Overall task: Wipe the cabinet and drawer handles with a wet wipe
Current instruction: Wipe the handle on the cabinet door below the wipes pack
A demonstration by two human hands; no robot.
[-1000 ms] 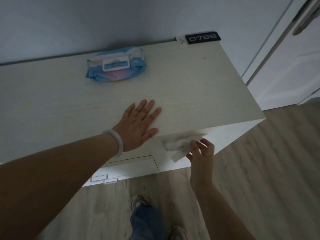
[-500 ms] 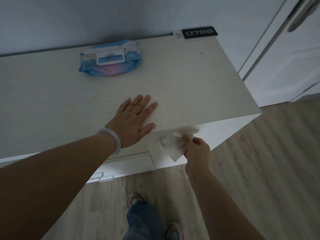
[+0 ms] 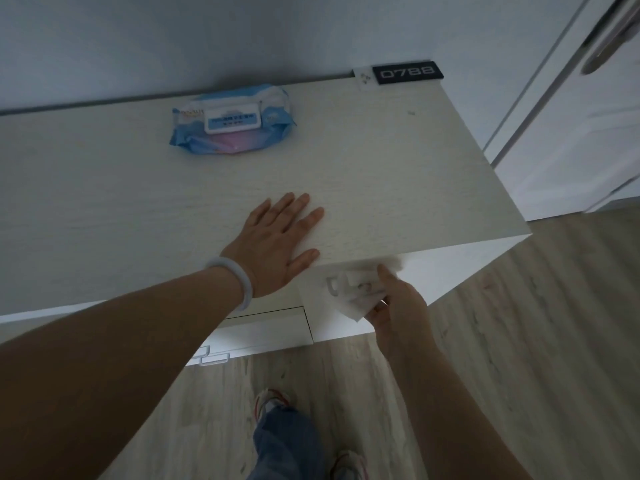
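Wipe [image 3: 360,299] (thin, crumpled) — right hand [image 3: 401,306] grips.

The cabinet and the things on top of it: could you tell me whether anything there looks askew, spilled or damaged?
Nothing stands out. The wipes pack lies flat on the cabinet top, lid closed; the left hand rests flat beside the edge, and the right hand presses a wet wipe against the door handle. No spill or damage shows.

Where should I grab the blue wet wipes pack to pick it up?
Grab the wet wipes pack across its soft middle, coming down from above. It lies flat on the cabinet top with bare space all round, lid facing up. Pinch the long front and back edges; the crimped ends look floppy.
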